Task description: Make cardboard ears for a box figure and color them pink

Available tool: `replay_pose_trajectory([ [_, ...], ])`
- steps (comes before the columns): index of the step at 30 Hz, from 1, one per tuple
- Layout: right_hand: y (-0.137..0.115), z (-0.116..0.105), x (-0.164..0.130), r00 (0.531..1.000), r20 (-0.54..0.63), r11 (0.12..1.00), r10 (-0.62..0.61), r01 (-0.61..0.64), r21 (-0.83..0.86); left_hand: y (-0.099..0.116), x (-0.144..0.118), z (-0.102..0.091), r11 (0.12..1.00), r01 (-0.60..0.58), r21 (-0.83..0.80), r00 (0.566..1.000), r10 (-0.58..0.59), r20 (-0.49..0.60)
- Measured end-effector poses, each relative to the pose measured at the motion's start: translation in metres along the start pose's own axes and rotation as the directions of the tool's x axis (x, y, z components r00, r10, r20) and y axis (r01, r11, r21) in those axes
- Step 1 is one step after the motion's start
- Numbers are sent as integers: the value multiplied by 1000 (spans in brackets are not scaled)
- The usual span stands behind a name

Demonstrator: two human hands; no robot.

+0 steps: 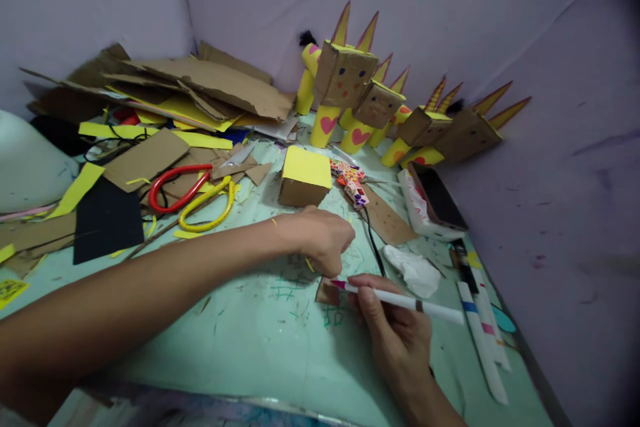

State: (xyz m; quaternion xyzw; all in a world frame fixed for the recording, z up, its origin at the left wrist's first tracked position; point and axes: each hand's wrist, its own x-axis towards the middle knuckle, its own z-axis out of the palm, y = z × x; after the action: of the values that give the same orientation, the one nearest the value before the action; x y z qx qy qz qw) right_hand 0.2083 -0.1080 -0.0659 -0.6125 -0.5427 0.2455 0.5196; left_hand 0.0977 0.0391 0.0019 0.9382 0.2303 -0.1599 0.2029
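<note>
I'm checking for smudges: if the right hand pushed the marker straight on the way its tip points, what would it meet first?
The right hand aims the marker leftward, so it would probably meet the small cardboard piece first, then the left hand, though depth is unclear.

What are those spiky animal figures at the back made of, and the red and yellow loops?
The spiky animal figures look like plain brown cardboard boxes on yellow paper-covered tubes: matte, raw edges. The red loop and yellow loop look like smooth glossy plastic, perhaps scissor handles.
</note>
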Motion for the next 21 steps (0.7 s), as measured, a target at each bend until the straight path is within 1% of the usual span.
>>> replay_pose_trajectory([
  [2,0,1,2,996,83,999,-18,15,36,0,-1,0,1000,-5,-5,1000,5,-5],
  [5,0,2,3,989,148,997,-30,18,76,0,-2,-1,1000,-19,-13,1000,19,-22],
  [7,1,2,2,983,179,997,-34,21,74,-1,-3,-1,1000,-18,-13,1000,18,-26],
  [12,6,1,2,977,203,998,-67,66,8,-1,-2,-1,1000,-13,-16,1000,13,-17],
  [16,7,1,3,973,208,995,-95,100,-11,0,-2,-1,1000,-10,-16,1000,10,-8],
  [19,7,1,3,972,214,995,-96,99,-4,1,-2,-1,1000,-2,-14,1000,2,-1],
  [21,7,1,1,970,235,997,-70,71,7,1,-2,-1,1000,6,-15,1000,-6,-1],
])
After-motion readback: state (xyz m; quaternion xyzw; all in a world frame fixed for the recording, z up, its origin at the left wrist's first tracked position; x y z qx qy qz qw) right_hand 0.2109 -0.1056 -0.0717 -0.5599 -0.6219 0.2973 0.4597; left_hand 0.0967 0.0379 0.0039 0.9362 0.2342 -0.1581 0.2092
